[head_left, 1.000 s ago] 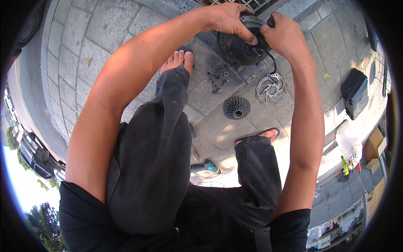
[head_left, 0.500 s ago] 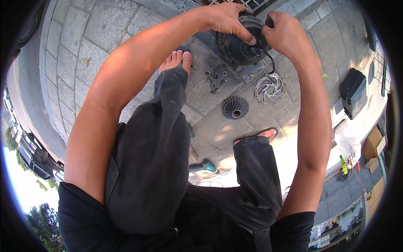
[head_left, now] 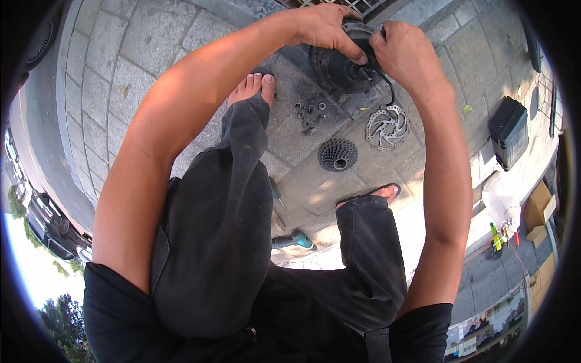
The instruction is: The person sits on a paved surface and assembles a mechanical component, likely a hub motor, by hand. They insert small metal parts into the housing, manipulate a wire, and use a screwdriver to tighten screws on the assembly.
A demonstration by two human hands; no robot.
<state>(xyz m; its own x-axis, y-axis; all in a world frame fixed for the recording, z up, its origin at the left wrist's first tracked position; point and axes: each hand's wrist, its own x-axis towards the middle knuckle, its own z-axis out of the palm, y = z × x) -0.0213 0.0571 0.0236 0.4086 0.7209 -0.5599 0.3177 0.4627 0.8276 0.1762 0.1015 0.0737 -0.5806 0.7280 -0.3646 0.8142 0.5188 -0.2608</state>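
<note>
At the far side of my view a black round hub motor [head_left: 331,71] sits on the paving, its black cable [head_left: 391,86] curving out from the centre. My left hand [head_left: 330,29] is closed over its upper left edge, the thumb lying across the face. At its right rim my right hand [head_left: 404,53] is closed in a pinch; what the fingers hold is hidden. Nearer to me lie a silver brake disc [head_left: 394,140], a dark sprocket cassette [head_left: 331,158] and a cluster of small nuts and washers [head_left: 312,115].
A teal power drill [head_left: 300,240] and a screwdriver [head_left: 276,191] lie between my legs. To the right stand a black box [head_left: 508,133] and an open cardboard box [head_left: 537,209]. A metal grate [head_left: 366,6] borders the far edge. My feet flank the parts.
My right hand has shifted slightly left along the hub motor's rim, its forearm following. My left hand keeps its hold, and the parts on the ground lie as before.
</note>
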